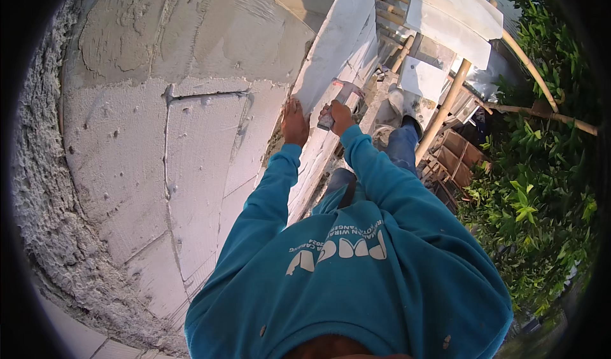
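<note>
My left hand (295, 122) lies on the edge of a long white wall block (328, 44), fingers pointing forward and slightly bent. My right hand (338, 116), just right of it, is closed on a greyish, worn hand tool (349, 90) with red marks on its head, like a hammer; its exact shape is hard to make out. The tool is over the block course along the wall's edge. Left of my hands is the wall surface (121, 149) of white blocks with cracked joints, with grey render (191, 41) above.
My legs stand among rubble and boards on the right, by bamboo scaffold poles (449, 107) and pale panels (455, 18). Brown planks or cartons (461, 155) lie below. Leafy plants (528, 200) line the right side. A rough cement band (41, 149) runs down the far left.
</note>
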### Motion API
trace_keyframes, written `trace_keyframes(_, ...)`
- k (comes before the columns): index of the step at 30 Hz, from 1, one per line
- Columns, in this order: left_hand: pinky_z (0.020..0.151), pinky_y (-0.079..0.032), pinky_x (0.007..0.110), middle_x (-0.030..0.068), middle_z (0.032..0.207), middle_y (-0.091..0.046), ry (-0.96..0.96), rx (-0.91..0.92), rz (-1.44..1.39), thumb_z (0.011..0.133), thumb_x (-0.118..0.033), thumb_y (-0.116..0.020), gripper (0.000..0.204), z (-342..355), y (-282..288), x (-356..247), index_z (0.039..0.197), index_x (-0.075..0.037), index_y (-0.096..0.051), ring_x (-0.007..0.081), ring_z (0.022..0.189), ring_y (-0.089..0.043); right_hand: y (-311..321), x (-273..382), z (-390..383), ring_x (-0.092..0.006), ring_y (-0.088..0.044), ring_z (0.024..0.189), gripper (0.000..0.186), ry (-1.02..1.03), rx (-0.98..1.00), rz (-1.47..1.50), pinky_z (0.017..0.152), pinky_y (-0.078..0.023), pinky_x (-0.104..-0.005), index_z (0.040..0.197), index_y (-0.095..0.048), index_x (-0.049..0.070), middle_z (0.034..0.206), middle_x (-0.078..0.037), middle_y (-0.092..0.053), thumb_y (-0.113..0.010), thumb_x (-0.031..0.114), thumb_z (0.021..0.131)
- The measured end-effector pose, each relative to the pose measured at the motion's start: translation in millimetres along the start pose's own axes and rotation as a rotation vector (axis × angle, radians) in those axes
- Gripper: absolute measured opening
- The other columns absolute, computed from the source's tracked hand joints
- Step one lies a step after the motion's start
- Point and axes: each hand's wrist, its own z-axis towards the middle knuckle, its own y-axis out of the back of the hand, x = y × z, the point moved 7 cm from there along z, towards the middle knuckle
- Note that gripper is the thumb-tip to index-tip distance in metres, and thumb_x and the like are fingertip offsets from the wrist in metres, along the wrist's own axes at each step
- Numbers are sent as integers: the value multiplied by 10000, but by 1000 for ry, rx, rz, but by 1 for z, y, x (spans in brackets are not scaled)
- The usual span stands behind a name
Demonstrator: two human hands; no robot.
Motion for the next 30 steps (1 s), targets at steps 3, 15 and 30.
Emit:
trace_keyframes(3, 1137, -314, 445, 274, 1497, -328, 30, 19, -24, 909, -176, -592, 562, -4, -2, -4, 1370, 95, -422, 422, 1394, -310, 11, 8, -8, -223, -541, 573, 94, -35, -15, -2, 515, -511, -417, 929, -396, 62, 723, -89, -513, -464, 126, 925)
trace_keyframes(15, 1126, -341, 415, 278, 1520, -279, 63, -48, 26, 900, -168, -595, 599, 1, -12, -4, 1391, 106, -390, 410, 1407, -297, 29, 41, -130, -402, -619, 605, 166, 393, -131, -1139, 546, -488, -536, 1006, -386, 66, 725, -200, -581, -502, 159, 933)
trace_keyframes(30, 1092, -378, 411, 254, 1501, -346, 219, 21, -33, 909, -256, -590, 598, 7, -3, -10, 1376, 84, -438, 372, 1398, -342, -30, 54, -106, -392, -645, 682, 205, 938, 117, -2116, 595, -522, -512, 1092, -404, 71, 863, -174, -610, -509, 148, 934)
